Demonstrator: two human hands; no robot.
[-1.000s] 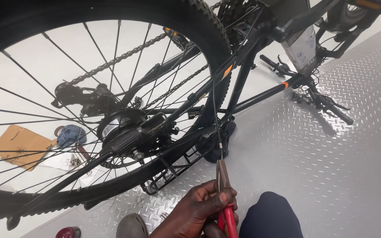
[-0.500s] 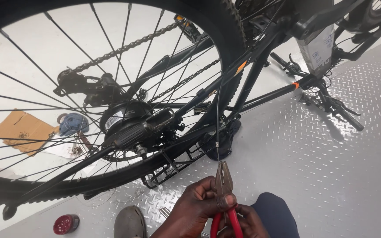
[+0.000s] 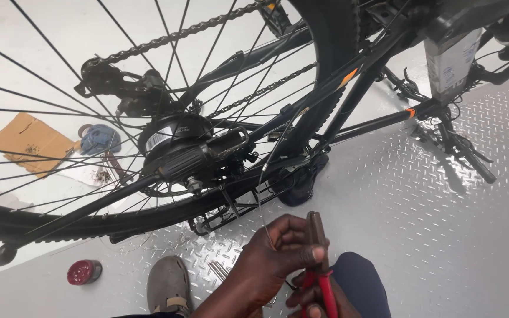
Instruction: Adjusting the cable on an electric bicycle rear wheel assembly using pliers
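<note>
- Rear wheel (image 3: 119,118): we see its rim cut off at nine and twelve o'clock.
- Right hand (image 3: 307,294): mostly hidden behind the left hand (image 3: 272,259), cropped at six o'clock.
- Red-handled pliers (image 3: 319,265): handles run off at six o'clock.
- Cable (image 3: 266,176): too thin to trace to its upper end.

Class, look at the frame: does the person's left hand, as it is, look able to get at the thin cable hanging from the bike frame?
Probably yes. The left hand is already at the lower end of the thin cable, with nothing between them; the pliers sit beside it, off the cable.
</note>
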